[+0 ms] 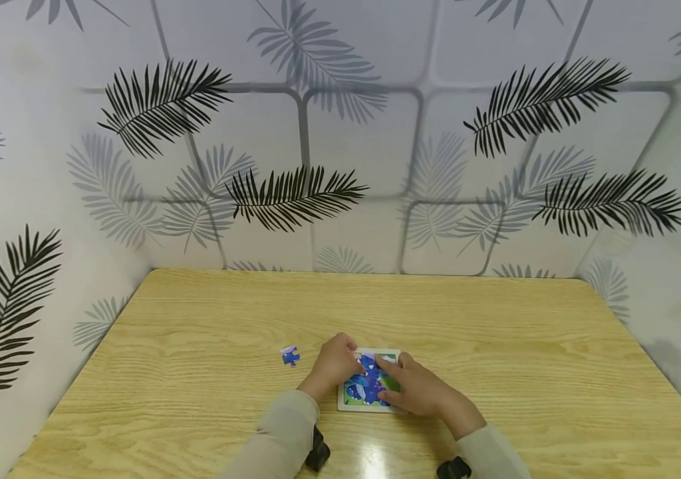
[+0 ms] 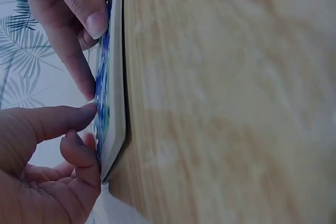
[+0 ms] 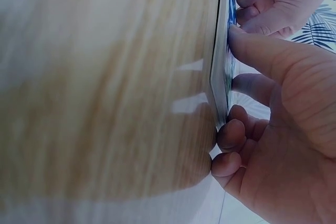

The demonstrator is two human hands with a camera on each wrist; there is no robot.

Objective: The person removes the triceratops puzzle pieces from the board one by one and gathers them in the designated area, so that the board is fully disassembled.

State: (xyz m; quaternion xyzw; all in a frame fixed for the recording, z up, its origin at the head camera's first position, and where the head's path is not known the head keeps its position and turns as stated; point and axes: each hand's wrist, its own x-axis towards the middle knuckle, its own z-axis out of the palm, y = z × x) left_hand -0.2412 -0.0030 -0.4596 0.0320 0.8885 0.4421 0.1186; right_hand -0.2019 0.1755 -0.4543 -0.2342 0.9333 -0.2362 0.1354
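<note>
A small jigsaw puzzle (image 1: 370, 379) with a blue cartoon dinosaur lies in a pale-rimmed puzzle tray (image 1: 349, 408) on the table. My left hand (image 1: 336, 362) is at the tray's left side, its thumb (image 2: 79, 117) on the picture and its other fingers curled at the edge. From the right, my right hand (image 1: 421, 389) presses the picture with spread thumb and index finger. Its remaining fingers (image 3: 231, 136) bend beside the tray's edge. One loose puzzle piece (image 1: 290, 356), blue with a lilac edge, sits left of my left hand.
The wood-grain table (image 1: 197, 313) runs back to a wall (image 1: 364, 233) with a leaf pattern. Black wrist cameras (image 1: 318, 451) are strapped below both hands, near the sleeves (image 1: 283, 432).
</note>
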